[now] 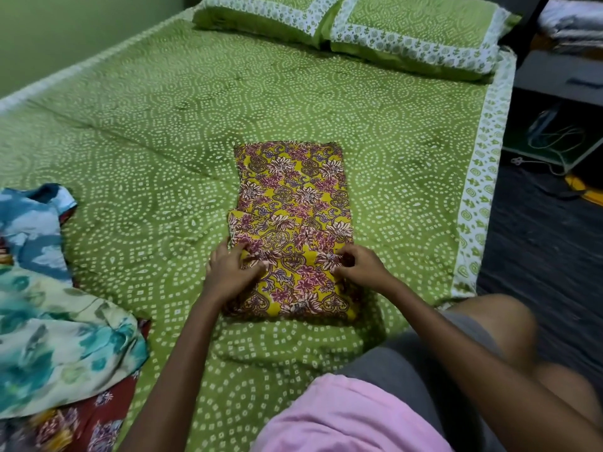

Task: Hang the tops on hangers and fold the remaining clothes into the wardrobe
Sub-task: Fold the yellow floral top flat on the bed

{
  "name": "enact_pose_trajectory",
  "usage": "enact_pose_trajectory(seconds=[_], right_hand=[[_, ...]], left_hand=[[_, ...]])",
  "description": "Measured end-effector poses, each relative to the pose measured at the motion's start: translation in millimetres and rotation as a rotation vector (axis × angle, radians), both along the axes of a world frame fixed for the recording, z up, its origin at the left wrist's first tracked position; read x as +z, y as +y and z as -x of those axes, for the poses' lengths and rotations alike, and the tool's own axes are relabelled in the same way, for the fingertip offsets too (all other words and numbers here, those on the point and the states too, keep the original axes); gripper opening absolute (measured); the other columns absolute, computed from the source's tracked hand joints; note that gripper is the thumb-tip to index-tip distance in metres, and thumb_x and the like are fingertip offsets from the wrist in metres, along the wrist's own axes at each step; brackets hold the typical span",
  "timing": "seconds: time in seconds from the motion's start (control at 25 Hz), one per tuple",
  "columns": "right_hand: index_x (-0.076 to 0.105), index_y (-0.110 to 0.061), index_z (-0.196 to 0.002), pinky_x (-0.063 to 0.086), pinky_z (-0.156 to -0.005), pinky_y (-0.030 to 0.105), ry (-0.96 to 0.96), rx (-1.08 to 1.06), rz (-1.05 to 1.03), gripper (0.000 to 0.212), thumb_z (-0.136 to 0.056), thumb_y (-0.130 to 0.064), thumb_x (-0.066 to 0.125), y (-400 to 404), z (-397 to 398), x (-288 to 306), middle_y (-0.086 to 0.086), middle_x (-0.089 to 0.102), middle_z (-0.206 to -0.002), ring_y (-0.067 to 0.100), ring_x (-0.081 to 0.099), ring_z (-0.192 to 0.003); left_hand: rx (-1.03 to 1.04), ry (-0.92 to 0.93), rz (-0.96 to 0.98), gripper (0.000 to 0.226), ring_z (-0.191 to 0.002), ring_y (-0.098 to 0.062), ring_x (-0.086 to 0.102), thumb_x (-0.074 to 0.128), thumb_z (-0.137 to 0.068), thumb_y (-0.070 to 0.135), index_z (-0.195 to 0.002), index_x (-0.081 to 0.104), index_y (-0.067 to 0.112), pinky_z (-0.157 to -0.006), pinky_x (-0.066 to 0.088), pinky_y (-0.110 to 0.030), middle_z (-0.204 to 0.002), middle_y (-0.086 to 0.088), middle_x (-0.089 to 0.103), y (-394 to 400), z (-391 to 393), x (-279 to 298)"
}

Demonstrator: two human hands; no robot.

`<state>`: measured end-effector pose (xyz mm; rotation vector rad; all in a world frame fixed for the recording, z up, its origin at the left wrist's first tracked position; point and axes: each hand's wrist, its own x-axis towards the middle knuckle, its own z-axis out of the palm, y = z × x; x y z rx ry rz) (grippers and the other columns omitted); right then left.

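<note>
The bed [137, 132] holds two pillows [352, 24] at its head. On its middle lies the folded yellow flowered garment [290, 203]. Left hand [228, 272] and right hand [359, 265] pinch its near fold.

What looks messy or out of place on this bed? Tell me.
Only the loose clothes bunched at the bed's left edge, still unfolded. The yellow floral garment lies flat and neatly folded, both the left hand and right hand gripping its near fold.
</note>
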<state>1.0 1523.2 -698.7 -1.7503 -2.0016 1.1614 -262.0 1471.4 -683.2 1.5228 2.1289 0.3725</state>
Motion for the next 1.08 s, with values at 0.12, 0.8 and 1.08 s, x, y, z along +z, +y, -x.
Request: enact_pose_trajectory(seconds=[0.12,0.8,1.08], right_hand=[[0.063,-0.01,-0.091,0.038,-0.066,0.023,0.007,-0.032,-0.001,0.021,-0.075,-0.014,0.076,-1,2,1,0.004,0.058,-0.092,0.016,0.052,-0.085],[0.061,-0.013,-0.094,0.051,-0.075,0.036,0.051,-0.45,-0.059,0.018,-0.079,-0.011,0.07,6,7,-14,0.008,0.064,-0.094,0.025,0.061,-0.088],[0.024,-0.003,-0.146,0.006,-0.115,0.024,0.002,0.11,-0.283,0.049,-0.1,-0.02,0.032,-39,80,-7,0.013,0.023,-0.154,0.023,0.018,-0.143]], left_hand=[[-0.22,0.168,-0.001,0.059,-0.143,-0.025,0.009,0.065,-0.083,0.044,-0.132,0.046,0.018,-0.114,0.003,-0.043,-0.155,-0.008,0.014,9,-1,-1],[-0.053,0.037,-0.196,0.046,-0.109,-0.026,0.059,0.061,-0.089,0.02,-0.131,0.044,0.009,-0.084,0.045,-0.036,-0.125,-0.009,0.059,36,-5,-24],[-0.35,0.005,-0.464,0.042,-0.124,-0.025,0.044,0.037,-0.086,0.005,-0.125,0.053,0.0,-0.108,0.026,-0.029,-0.127,-0.019,0.055,17,-34,-27]])
